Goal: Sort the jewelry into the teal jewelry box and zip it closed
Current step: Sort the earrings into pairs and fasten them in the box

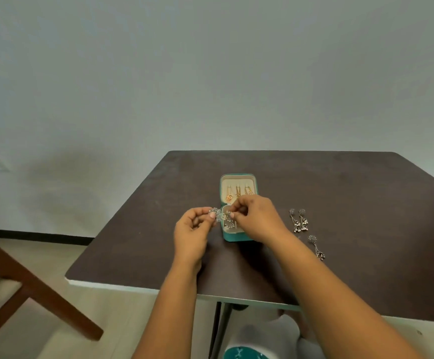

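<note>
**Silver piece pinched over open teal box**

While pinched between both hands, hangs a small silver jewelry piece (220, 215) just above the near half of the teal jewelry box (237, 237). Held at its left end by the left hand (192, 235), thumb and forefinger closed tight on it, remaining fingers curled loosely into the palm. Gripped at its right end by the right hand (258, 220), fingertips likewise closed on the metal, knuckles raised and partly covering the box. Too small and blurred to tell whether an earring or a tangle of two.

Lying open and unzipped near the middle of the dark brown table (353, 268), with lid (238, 178) folded flat toward the far side. Lined in cream, showing gold earrings (238, 194) hung in a row inside the lid. Some small silver items dimly visible in the near compartment below the hands; details unclear.

Resting on the tabletop to the right of the box, well apart from it: a pair of silver dangle earrings (298, 221) side by side, and nearer the front edge, a single matching earring (317, 247) lying alone.

Beyond the table's left corner, a wooden chair frame (34, 288) on pale floor.
</note>
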